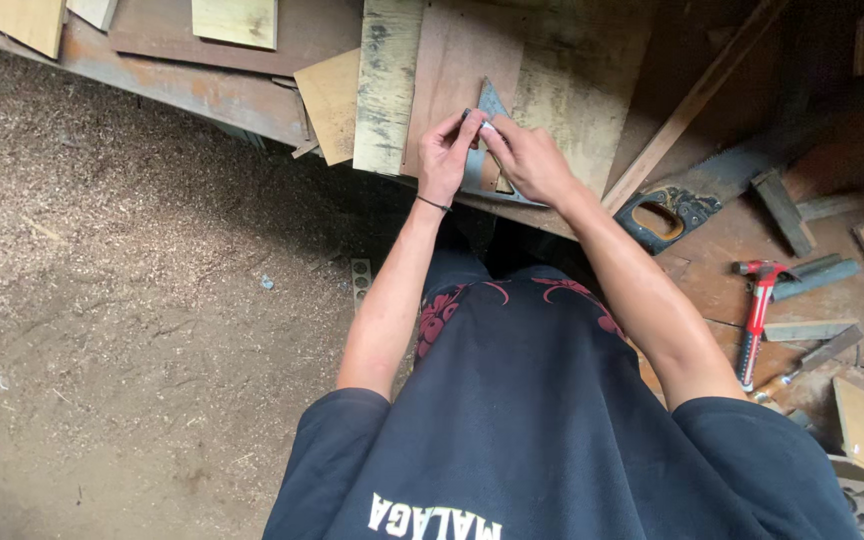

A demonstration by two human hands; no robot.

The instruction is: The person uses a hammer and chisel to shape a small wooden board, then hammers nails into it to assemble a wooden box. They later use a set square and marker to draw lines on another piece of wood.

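Fingers of the left hand and right hand pinch a small white marker at their tips, above a grey metal triangular square lying on a brown board atop the workbench. At 4 o'clock: handsaw handle, then a red-handled hammer. At 8 o'clock: sawdust floor.

Browns, greys and one red

I see a grey triangular square on a reddish-brown board, a red-handled hammer, pale tan sawdust floor, and my black shirt patterned red.
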